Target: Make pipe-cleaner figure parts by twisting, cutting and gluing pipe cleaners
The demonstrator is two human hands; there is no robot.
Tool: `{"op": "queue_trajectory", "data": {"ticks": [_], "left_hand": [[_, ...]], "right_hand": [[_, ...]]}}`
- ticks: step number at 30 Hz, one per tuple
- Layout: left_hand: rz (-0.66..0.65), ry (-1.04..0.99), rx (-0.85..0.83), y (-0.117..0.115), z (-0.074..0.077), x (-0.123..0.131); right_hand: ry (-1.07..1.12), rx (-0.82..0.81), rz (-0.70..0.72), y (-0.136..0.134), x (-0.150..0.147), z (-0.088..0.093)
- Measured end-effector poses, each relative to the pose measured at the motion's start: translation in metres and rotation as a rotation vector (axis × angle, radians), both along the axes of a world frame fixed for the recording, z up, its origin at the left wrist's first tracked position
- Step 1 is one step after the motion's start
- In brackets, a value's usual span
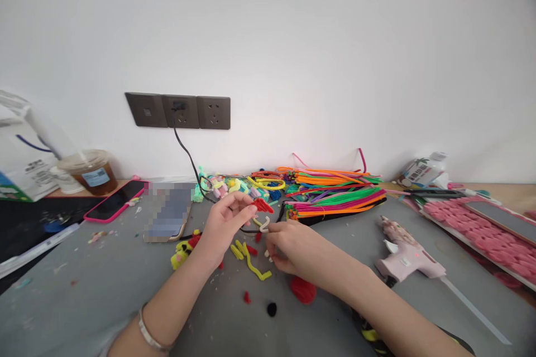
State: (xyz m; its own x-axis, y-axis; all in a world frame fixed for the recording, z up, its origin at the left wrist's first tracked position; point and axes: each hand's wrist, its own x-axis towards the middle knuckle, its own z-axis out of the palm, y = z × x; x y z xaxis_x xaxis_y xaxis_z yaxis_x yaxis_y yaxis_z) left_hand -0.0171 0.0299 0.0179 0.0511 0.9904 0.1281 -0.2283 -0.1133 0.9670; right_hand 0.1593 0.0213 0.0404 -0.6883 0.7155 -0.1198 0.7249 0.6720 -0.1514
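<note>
My left hand [229, 222] pinches a small bundle of red pipe cleaner [263, 205] between thumb and fingers, raised above the desk. Just right of it, my right hand [295, 242] has its fingers curled downward; what lies in its fingertips, if anything, is hidden. A white curved piece [264, 225] shows beside its index finger, and I cannot tell whether they touch. Below and between the hands lies a bent yellow pipe cleaner [252, 265]. A red fuzzy ball [304, 289] sits under my right wrist, with a black pompom [272, 309] nearer me.
Bundles of coloured pipe cleaners [335, 203] lie at the back. On the right rests a pink glue gun [404, 251] beside a pink keyboard [473, 234]. Two phones, one pink-edged [113, 202], and a drink cup [92, 173] stand left. A black cord [188, 153] runs from the wall socket.
</note>
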Motion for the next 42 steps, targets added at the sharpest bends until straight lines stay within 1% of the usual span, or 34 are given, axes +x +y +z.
{"op": "queue_trajectory", "data": {"ticks": [6,15,21,25,34,37,40,42], "left_hand": [[-0.015,-0.004,0.006,-0.0010,0.0005,-0.0003],[0.003,-0.010,0.001,-0.0012,0.0020,0.0020],[-0.010,-0.015,0.019,0.0005,-0.0032,0.0003],[-0.016,-0.011,0.016,0.0001,-0.0029,-0.0002],[-0.011,-0.012,0.015,0.0007,-0.0028,-0.0007],[-0.017,-0.011,0.018,0.0006,-0.0030,-0.0008],[-0.016,-0.004,0.026,0.0010,-0.0030,-0.0004],[-0.011,-0.002,0.031,0.0012,-0.0032,0.0000]], "right_hand": [[0.130,-0.054,0.001,0.0046,0.0101,-0.0001],[0.046,-0.023,0.028,0.0024,0.0044,-0.0026],[0.078,-0.044,0.009,0.0020,0.0070,-0.0014],[0.114,-0.060,0.019,0.0014,0.0085,0.0001],[0.046,-0.002,0.039,0.0036,0.0062,-0.0071],[0.034,-0.015,0.036,0.0040,0.0046,-0.0075],[0.079,-0.034,0.018,0.0053,0.0067,-0.0082],[0.163,-0.040,0.010,0.0072,0.0112,-0.0081]]}}
